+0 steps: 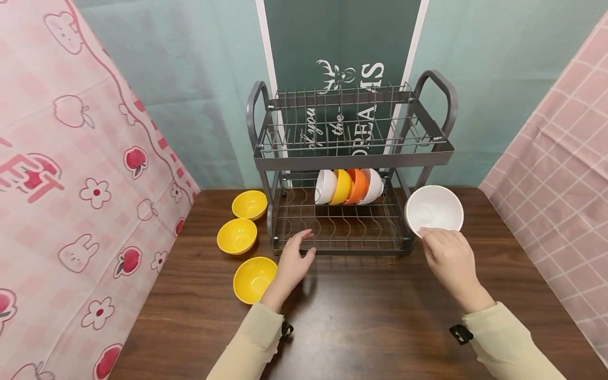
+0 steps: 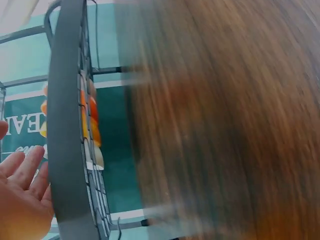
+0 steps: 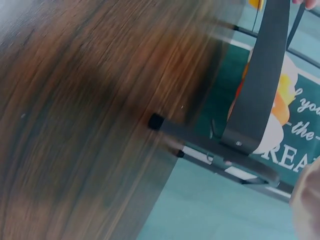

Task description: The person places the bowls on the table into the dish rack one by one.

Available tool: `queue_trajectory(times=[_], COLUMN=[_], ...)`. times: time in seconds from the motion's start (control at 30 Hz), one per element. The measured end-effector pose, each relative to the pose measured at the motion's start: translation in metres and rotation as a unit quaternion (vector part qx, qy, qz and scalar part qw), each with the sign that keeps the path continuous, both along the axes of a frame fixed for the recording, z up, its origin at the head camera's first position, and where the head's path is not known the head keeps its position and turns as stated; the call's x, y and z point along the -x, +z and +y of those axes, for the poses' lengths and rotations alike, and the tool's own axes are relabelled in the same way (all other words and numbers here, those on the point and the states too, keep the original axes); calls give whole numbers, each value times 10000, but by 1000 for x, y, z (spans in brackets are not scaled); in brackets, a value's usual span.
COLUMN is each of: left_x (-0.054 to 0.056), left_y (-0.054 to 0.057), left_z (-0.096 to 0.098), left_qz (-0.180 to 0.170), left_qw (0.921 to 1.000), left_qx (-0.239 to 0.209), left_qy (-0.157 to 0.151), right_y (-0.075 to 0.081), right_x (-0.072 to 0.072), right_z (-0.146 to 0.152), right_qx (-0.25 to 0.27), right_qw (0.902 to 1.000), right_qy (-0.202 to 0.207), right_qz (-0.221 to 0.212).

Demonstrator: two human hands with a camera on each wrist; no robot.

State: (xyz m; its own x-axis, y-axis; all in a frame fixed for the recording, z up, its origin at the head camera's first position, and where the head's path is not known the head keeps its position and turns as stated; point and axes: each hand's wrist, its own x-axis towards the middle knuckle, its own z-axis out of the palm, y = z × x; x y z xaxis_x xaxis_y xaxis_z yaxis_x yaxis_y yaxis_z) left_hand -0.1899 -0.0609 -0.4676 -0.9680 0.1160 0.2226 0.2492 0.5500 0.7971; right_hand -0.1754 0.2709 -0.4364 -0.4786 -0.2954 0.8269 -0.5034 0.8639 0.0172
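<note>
My right hand [image 1: 448,261] pinches the near rim of a white bowl [image 1: 434,206], held with its inside facing me by the right front corner of the grey dish rack [image 1: 353,161]. At the front edge of the lower tier, my left hand [image 1: 294,261] holds nothing, thumb and fingers spread apart. Several bowls lean in a row on that tier: a white one [image 1: 325,188], a yellow one [image 1: 341,188], an orange one [image 1: 357,188] and another white one [image 1: 374,188]. The left wrist view shows the left hand's fingers [image 2: 27,167] extended near the rack.
Left of the rack, three yellow bowls stand on the wooden table [image 1: 356,316]: one at the back [image 1: 249,206], a middle bowl [image 1: 237,236] and a front bowl [image 1: 255,279] near my left forearm. The rack's upper tier [image 1: 342,124] has raised side handles. Curtains surround the table.
</note>
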Motion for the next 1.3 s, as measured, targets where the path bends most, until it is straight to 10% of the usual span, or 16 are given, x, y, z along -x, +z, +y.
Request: queue_trajectory(times=[0.37, 0.7, 1.3], left_x=[-11, -26, -13], left_y=[16, 53, 21], left_z=[18, 37, 51], left_qz=[8, -785, -756], left_qw=[9868, 9540, 9313], left_qx=[-1574, -2790, -3561], left_qy=[-383, -771, -128], right_y=[5, -4, -24], right_x=[5, 8, 6], right_z=[-25, -61, -109], right_qx=[-234, -513, -791], right_qw=[9989, 9946, 9846], right_qy=[394, 904, 1556], right_qz=[-23, 76, 125])
